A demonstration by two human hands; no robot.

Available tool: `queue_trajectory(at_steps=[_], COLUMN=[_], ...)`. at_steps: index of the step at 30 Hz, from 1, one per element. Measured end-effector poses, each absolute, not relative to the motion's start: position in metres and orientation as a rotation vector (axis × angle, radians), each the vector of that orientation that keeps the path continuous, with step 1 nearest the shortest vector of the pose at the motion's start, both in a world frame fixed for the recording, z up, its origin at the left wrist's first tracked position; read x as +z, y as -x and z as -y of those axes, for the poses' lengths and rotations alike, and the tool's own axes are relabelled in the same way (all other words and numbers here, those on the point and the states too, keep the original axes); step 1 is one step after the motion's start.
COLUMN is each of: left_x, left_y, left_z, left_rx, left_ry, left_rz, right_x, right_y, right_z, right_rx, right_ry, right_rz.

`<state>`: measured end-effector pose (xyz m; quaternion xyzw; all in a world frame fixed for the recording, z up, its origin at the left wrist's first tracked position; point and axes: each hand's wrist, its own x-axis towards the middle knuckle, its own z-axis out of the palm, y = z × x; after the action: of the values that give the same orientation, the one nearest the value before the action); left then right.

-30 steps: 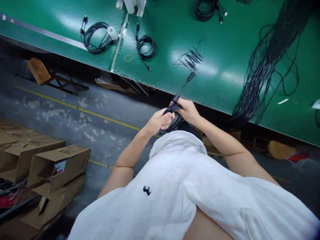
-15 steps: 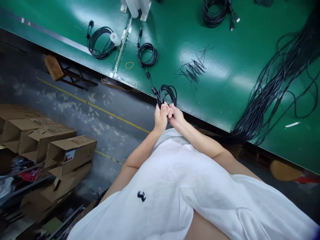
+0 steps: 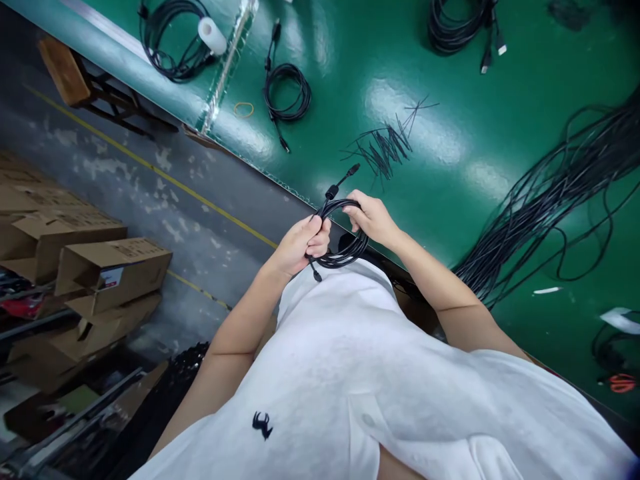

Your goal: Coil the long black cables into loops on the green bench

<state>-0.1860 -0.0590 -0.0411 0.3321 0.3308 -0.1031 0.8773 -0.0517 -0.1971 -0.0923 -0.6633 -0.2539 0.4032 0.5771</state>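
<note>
A coil of black cable (image 3: 345, 257) is held between my two hands, close to my shirt at the table's edge. My left hand (image 3: 306, 245) is closed round its left side, where a connector end with a thick bead sticks up and another end hangs below. The fingers of my right hand (image 3: 369, 217) curl over the coil's upper right side. On the green table (image 3: 320, 127) beyond lies another coiled black cable (image 3: 287, 93). To its right is a loose pile of short black ties (image 3: 385, 147).
A yellow rubber band (image 3: 244, 109) and a coil with a white roll (image 3: 212, 36) lie at the upper left. Another coil (image 3: 457, 30) sits at the back. A long bundle of black cables (image 3: 530, 213) spreads across the right. Cardboard boxes (image 3: 115, 267) stand on the left.
The coil in my hands has opened into a wider ring and come nearer my body. My right hand has moved apart from my left, up to the coil's upper right side.
</note>
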Motion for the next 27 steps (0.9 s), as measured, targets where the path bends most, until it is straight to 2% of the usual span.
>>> queue_trajectory(at_steps=[7, 13, 17, 27], left_x=[-0.03, -0.032, -0.043, -0.03], left_y=[0.189, 0.193, 0.191, 0.175], left_z=[0.062, 0.069, 0.073, 0.069], left_rx=[-0.176, 0.091, 0.192, 0.249], left_ry=[-0.641, -0.741, -0.812, -0.697], left_rz=[-0.76, -0.904, -0.904, -1.024], right_x=[-0.08, -0.109, -0.117, -0.101], right_y=[0.044, 0.078, 0.102, 0.06], right_z=[0.18, 0.17, 0.166, 0.161], right_rx=[1.026, 1.208, 1.141, 1.069], right_ry=[1.488, 1.17, 1.038, 1.271], right_rz=[0.566, 0.046, -0.257, 0.112])
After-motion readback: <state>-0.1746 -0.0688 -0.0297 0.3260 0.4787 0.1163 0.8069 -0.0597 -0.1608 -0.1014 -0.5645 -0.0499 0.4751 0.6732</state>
